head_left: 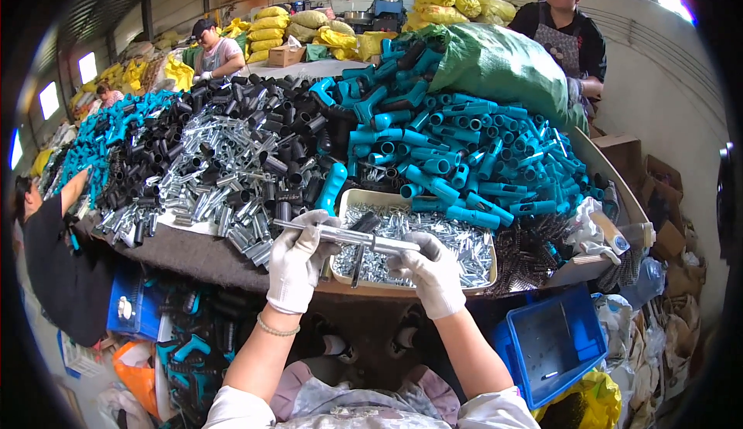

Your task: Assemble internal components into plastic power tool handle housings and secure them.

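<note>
Silver rod [348, 236] sits kinda crosswise, dipping right, left hand [294, 265] pinching near 1 end, right hand [435, 276] gripping the other.

Yellow sacks [267, 36] are piled at the back, where a carton [285, 56] is set in front of them and a person in a cap [219, 56] is seen; at the upper right, a green sack [501, 67] is laid on its side near a person in an apron [559, 46]. At the left edge, a person in black [60, 274] is seen with one arm stretched out, near a blue bin [124, 317] and an orange bag [133, 371]. At the lower right, a blue tub [542, 352] is placed near a yellow bag [600, 402], and cartons [664, 201] are stacked by the wall [658, 88].
</note>
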Demonstrator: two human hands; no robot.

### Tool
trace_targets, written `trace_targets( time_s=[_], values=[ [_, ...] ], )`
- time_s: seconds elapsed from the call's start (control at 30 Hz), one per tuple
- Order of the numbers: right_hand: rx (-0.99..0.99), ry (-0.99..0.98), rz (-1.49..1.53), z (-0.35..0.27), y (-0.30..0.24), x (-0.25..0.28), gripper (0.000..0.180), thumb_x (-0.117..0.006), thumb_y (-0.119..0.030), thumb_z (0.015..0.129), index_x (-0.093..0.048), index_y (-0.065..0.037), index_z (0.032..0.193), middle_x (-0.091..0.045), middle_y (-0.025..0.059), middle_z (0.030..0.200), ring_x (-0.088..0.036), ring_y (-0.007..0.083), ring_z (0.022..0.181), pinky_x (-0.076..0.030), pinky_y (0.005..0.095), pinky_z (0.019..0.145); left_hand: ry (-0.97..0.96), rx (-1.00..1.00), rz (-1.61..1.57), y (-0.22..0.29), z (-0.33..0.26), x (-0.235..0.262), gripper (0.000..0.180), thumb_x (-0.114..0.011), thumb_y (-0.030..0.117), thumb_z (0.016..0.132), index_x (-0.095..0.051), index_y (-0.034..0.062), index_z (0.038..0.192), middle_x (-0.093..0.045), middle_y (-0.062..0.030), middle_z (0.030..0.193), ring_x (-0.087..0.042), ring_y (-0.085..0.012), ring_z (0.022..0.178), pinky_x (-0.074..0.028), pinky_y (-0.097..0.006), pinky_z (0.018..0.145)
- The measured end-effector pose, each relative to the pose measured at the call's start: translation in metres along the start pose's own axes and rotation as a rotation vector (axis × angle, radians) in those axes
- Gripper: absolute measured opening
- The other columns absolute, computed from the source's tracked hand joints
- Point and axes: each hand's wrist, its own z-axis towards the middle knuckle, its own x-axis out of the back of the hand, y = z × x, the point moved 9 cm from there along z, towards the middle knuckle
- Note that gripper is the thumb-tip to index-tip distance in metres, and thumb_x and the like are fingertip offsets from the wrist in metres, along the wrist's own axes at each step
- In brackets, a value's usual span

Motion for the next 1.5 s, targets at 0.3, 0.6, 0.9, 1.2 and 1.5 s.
trace_targets(
  time_s=[0.3, 0.6, 0.9, 1.2, 1.5],
  values=[
    [0.009, 0.05, 0.026, -0.038, 0.008, -0.005, 0.034, -0.069, -0.008, 0.088, -0.054, 0.003, 0.117, -0.068, 0.0145, 0.101, -0.071, 0.0228, 0.086, -0.06, 0.0344, 0.076, 0.05, 0.0, -0.016, 0.01, -0.032, 0.017, 0.032, -0.063, 0.019, 0.098, -0.061, -0.0037, 0.12, -0.069, -0.017, 0.109, -0.069, -0.0238, 0.096, -0.059, -0.036, 0.079],
    [-0.093, 0.076, -0.023, -0.061, 0.022, -0.009, 0.038, -0.069, -0.007, 0.086, -0.055, 0.006, 0.118, -0.068, 0.0158, 0.102, -0.071, 0.0223, 0.085, -0.06, 0.033, 0.075, -0.011, 0.114, 0.123, -0.01, -0.054, 0.003, 0.036, -0.064, 0.026, 0.098, -0.064, -0.0051, 0.116, -0.069, -0.0156, 0.109, -0.067, -0.0216, 0.098, -0.056, -0.033, 0.083],
    [-0.584, -0.298, 0.461, -0.098, 0.103, -0.036, 0.047, -0.062, -0.043, 0.097, -0.058, -0.001, 0.118, -0.067, 0.0085, 0.089, -0.063, 0.0139, 0.061, -0.052, 0.0286, 0.055, -0.21, 0.153, 0.529, -0.038, -0.081, -0.009, 0.053, -0.068, 0.04, 0.094, -0.066, -0.008, 0.116, -0.067, -0.0162, 0.119, -0.062, -0.0232, 0.112, -0.045, -0.036, 0.101],
    [-0.438, -0.354, 0.458, -0.094, 0.104, -0.05, 0.054, -0.058, -0.052, 0.096, -0.057, -0.002, 0.115, -0.064, 0.0088, 0.08, -0.06, 0.0156, 0.056, -0.049, 0.0272, 0.052, -0.108, 0.298, 0.438, -0.047, -0.097, -0.014, 0.095, -0.083, 0.058, 0.07, -0.052, -0.006, 0.133, -0.064, -0.0133, 0.121, -0.063, -0.0198, 0.106, -0.049, -0.033, 0.094],
    [0.757, -0.013, -1.136, -0.067, -0.005, -0.04, 0.041, -0.078, -0.005, 0.074, -0.065, -0.004, 0.113, -0.067, 0.0147, 0.093, -0.068, 0.0318, 0.084, -0.054, 0.0386, 0.075, 0.219, 0.02, 0.445, -0.012, -0.063, 0.073, 0.042, -0.062, 0.042, 0.098, -0.06, 0.0027, 0.111, -0.063, -0.0009, 0.09, -0.056, -0.0056, 0.067, -0.043, -0.019, 0.053]
  ],
)
